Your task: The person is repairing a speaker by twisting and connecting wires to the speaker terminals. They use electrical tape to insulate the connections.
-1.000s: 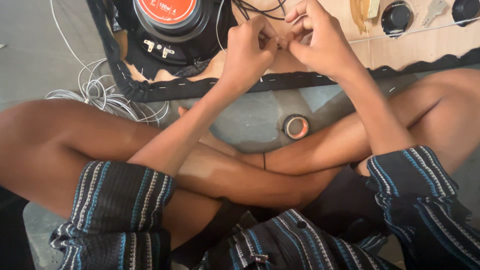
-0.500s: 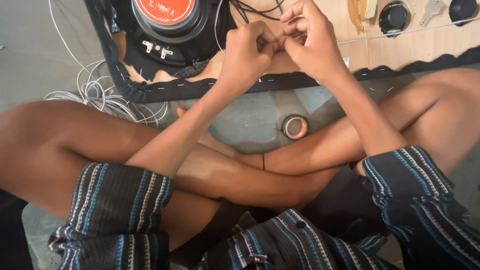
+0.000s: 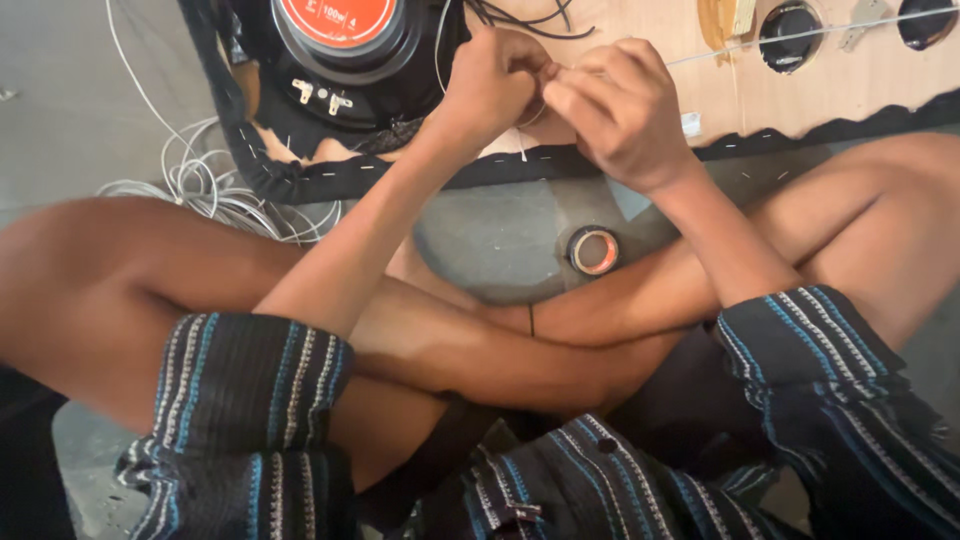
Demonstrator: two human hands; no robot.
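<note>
Wooden speaker panel, at twelve o'clock, looks partly wired: left hand and right hand pinch closed on thin wire; joining seems unfinished, tape roll untouched at six.

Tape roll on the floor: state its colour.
The tape roll is black with an orange-brown core, seen in the head view.

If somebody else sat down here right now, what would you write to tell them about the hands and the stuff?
Left hand: closed, fingertips pinched on a thin wire end.
Right hand: closed, pinching the same spot; both hands meet above the wooden panel.
Speaker: seated in the panel, magnet side up, to the left of the hands.
Tape roll: on the floor between the crossed legs, untouched.
White wire coil: loose on the floor at left.
Done: speaker is in its hole.
Left: the wire joint is bare, not yet taped.
</note>
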